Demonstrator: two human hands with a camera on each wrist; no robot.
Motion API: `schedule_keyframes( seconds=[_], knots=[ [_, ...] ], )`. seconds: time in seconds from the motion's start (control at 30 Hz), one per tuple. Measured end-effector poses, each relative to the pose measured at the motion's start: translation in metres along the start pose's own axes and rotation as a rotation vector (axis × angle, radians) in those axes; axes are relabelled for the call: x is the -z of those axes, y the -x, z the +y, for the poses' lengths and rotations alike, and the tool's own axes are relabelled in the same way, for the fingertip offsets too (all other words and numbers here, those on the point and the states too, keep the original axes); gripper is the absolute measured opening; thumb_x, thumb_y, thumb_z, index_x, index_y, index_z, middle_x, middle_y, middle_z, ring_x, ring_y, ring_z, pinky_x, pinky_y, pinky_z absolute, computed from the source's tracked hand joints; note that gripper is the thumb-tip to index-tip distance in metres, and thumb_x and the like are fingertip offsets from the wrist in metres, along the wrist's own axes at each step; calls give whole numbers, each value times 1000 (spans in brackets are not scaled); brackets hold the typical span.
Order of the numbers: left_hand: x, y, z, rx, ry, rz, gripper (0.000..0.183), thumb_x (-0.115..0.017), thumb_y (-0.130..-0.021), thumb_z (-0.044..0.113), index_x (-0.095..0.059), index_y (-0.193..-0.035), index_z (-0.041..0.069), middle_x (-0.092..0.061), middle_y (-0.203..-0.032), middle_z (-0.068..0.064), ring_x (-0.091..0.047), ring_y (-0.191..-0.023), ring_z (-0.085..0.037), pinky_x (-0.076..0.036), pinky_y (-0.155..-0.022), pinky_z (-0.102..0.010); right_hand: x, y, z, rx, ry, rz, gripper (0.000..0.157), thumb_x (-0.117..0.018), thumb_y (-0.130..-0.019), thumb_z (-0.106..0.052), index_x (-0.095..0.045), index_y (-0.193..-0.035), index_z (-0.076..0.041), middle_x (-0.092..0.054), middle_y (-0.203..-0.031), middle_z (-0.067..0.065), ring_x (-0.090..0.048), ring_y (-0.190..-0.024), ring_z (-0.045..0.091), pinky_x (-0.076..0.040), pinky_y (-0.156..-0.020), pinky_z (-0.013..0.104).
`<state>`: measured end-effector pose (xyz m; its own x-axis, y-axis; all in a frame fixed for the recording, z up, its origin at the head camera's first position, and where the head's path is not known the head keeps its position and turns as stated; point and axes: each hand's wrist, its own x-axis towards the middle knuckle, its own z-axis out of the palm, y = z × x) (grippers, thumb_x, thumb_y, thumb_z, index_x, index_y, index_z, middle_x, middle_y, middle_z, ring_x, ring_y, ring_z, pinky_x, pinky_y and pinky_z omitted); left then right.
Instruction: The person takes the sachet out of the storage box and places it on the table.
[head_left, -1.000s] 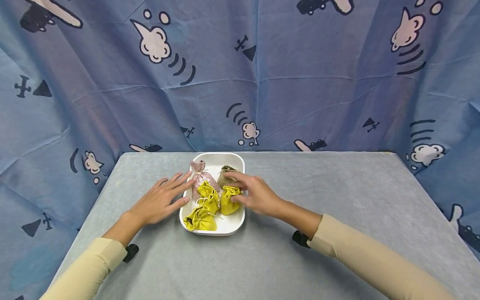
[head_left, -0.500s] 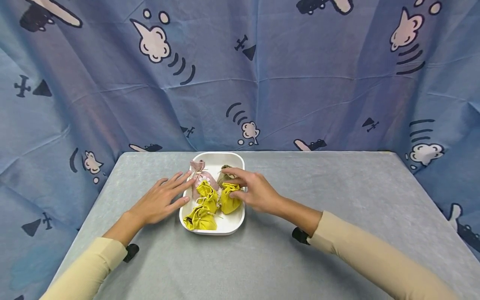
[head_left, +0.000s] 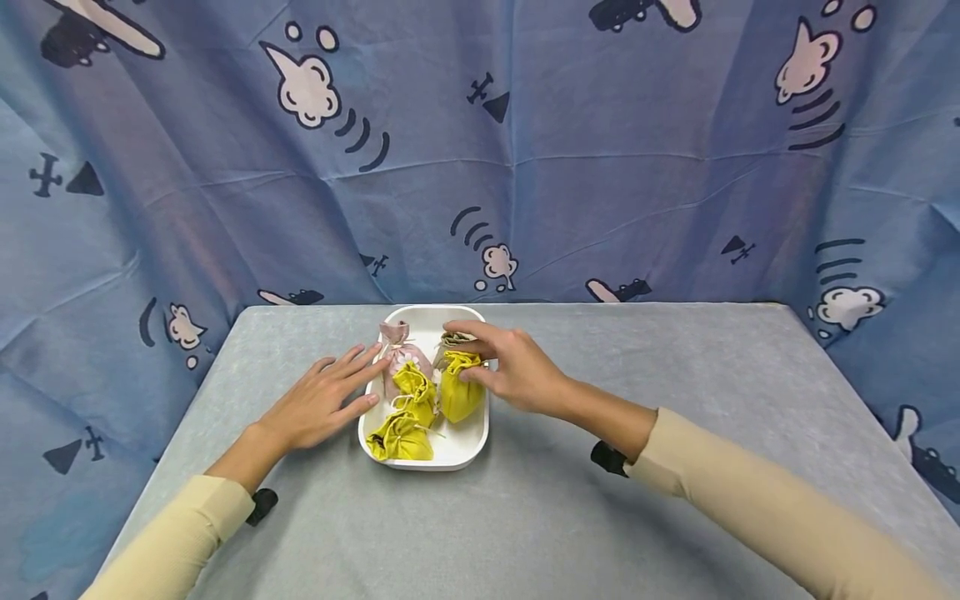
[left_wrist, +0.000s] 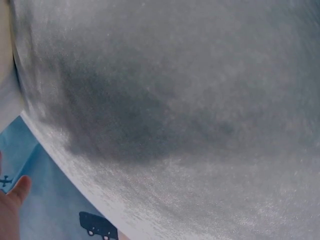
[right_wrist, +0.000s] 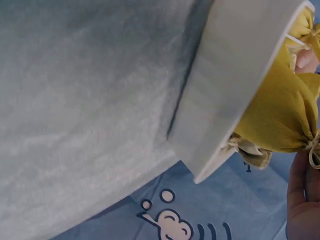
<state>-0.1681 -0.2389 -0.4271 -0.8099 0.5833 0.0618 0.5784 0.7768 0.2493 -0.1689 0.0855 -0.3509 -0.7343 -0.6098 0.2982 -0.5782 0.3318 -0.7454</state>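
Note:
My right hand (head_left: 521, 371) pinches the gathered neck of a yellow drawstring pouch (head_left: 461, 395) at the right side of a white tray (head_left: 461, 454). In the right wrist view the fingers hold that yellow pouch (right_wrist: 280, 110) at its tied neck. Behind it in the tray is an olive-brown pouch (head_left: 441, 357), partly covered by the hand. My left hand (head_left: 318, 404) has its fingers spread, the tips over the tray's left rim near a pink pouch (head_left: 397, 358). Two more yellow pouches lie in the tray, one in the middle (head_left: 417, 396) and one at the front left (head_left: 405, 442).
The tray stands on a grey cloth-covered table (head_left: 645, 367), left of its middle. A blue printed curtain (head_left: 585, 192) hangs behind the table and along its sides. Black wrist cameras (head_left: 262, 506) sit under both sleeves.
The yellow pouch in my right hand has risen slightly and now hangs more upright, its neck drawn up toward the olive-brown pouch. The left hand has stayed in place.

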Motion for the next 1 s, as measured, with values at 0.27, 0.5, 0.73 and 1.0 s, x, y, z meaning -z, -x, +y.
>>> schedule_keyframes(
  seconds=[0.27, 0.5, 0.73, 1.0],
  knots=[
    [1, 1, 0, 4, 3, -12, 60, -43, -105, 48, -29, -159, 27, -19, -165, 1, -20, -150, -31, -25, -111, -63, 16, -1, -13, 27, 36, -22, 63, -76, -82, 8, -53, -140, -3, -68, -123, 17, -69, -107, 24, -55, -87, 29],
    [0, 1, 1, 3, 3, -13, 60, -43, -104, 48, -29, -159, 26, -20, -165, 0, -20, -150, -31, -25, -111, -64, 40, 2, -21, 36, 91, -11, 61, -77, -81, 8, -56, -137, -3, -70, -121, 12, -70, -105, 21, -55, -88, 31],
    [1, 1, 2, 0, 0, -8, 60, -43, -104, 48, -30, -158, 26, -21, -165, 0, -21, -150, -31, -26, -111, -64, 66, 11, -20, 33, 159, 15, 64, -78, -80, 8, -56, -138, -5, -73, -114, 10, -71, -103, 22, -56, -86, 38],
    [0, 0, 1, -26, -9, 9, 59, -43, -105, 47, -31, -158, 25, -22, -164, -1, -24, -149, -33, -27, -111, -60, 95, 30, -9, -21, 249, 57, 63, -80, -79, 5, -58, -136, -7, -74, -113, 8, -72, -99, 24, -45, -98, 43]
  ],
)
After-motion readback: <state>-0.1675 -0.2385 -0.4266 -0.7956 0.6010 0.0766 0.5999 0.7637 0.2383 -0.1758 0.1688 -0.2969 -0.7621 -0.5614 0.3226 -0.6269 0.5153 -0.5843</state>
